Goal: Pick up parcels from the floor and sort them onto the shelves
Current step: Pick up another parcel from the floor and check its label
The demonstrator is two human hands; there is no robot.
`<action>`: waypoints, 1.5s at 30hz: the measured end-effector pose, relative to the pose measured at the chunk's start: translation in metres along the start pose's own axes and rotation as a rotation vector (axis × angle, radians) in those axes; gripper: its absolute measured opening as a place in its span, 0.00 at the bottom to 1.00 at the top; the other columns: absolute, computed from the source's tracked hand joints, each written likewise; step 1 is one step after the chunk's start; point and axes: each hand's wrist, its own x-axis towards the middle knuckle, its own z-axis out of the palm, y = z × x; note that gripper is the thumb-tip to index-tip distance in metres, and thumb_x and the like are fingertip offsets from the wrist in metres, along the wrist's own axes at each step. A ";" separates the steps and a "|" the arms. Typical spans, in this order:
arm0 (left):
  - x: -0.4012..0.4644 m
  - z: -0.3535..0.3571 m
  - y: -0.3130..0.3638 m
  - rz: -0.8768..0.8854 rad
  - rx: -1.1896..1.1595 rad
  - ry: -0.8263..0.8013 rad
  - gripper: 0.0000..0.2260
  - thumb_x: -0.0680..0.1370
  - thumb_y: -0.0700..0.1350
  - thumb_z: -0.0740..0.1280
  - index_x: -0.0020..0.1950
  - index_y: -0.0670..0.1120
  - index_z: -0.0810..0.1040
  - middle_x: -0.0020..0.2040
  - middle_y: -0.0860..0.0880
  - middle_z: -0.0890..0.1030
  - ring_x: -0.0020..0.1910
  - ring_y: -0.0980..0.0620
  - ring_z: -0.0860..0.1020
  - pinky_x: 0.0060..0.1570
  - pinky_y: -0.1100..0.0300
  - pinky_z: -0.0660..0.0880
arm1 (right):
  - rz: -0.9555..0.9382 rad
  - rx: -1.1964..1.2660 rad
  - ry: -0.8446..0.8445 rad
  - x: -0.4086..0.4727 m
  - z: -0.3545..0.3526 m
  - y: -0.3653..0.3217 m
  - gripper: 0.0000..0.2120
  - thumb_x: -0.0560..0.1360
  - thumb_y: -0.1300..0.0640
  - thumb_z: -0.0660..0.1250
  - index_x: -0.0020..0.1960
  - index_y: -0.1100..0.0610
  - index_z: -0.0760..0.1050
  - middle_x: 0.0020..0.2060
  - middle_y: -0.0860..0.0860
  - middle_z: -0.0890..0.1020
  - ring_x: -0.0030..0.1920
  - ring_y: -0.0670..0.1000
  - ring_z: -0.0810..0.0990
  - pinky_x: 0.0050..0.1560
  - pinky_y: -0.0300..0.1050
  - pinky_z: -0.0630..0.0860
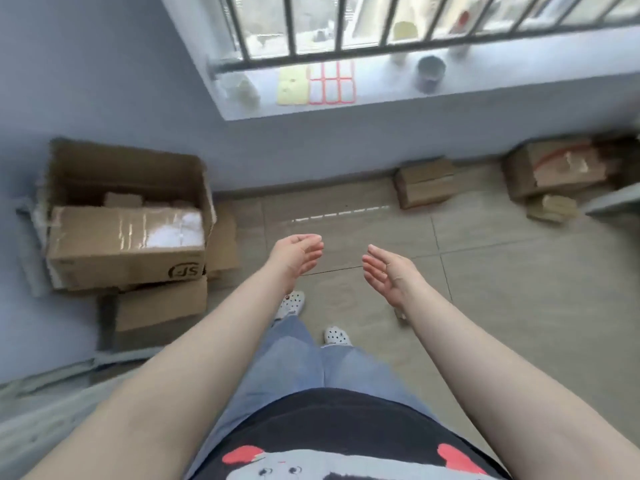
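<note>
My left hand (296, 256) and my right hand (389, 271) hang over the tiled floor, palms facing each other, fingers apart, holding nothing. A small brown parcel (424, 183) lies on the floor against the wall ahead. Further right sit a larger taped parcel (550, 171) and a small one (550, 207) in front of it. At the left, a long taped parcel (124, 244) rests across an open cardboard box (128, 168), with another brown parcel (161, 308) below it. No shelf is clearly in view.
A barred window with a sill (346, 98) runs above the wall; on it are a yellow sheet, red-bordered labels (332, 83) and a grey pot (431, 74). My feet in white clogs (337, 336) stand on the tiles. A grey edge (613, 202) juts in at right.
</note>
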 end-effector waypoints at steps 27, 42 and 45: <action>0.085 0.267 -0.120 0.063 1.278 -0.518 0.25 0.76 0.49 0.71 0.70 0.42 0.73 0.68 0.44 0.76 0.58 0.51 0.73 0.54 0.60 0.66 | -0.043 0.707 0.595 0.066 -0.245 0.105 0.22 0.72 0.51 0.72 0.61 0.62 0.77 0.62 0.59 0.80 0.61 0.57 0.79 0.64 0.51 0.71; 0.371 0.344 -0.351 0.022 1.470 -0.439 0.28 0.78 0.51 0.68 0.75 0.44 0.66 0.73 0.42 0.72 0.69 0.44 0.72 0.61 0.57 0.67 | 0.118 0.702 0.637 0.405 -0.315 0.218 0.34 0.72 0.50 0.73 0.73 0.57 0.66 0.72 0.53 0.71 0.70 0.53 0.70 0.67 0.45 0.67; 0.425 0.349 -0.398 -0.013 1.487 -0.441 0.32 0.78 0.51 0.68 0.78 0.45 0.61 0.75 0.42 0.69 0.72 0.44 0.70 0.64 0.56 0.66 | 0.125 0.703 0.662 0.470 -0.328 0.240 0.32 0.73 0.51 0.72 0.74 0.56 0.66 0.72 0.53 0.70 0.69 0.51 0.71 0.60 0.40 0.65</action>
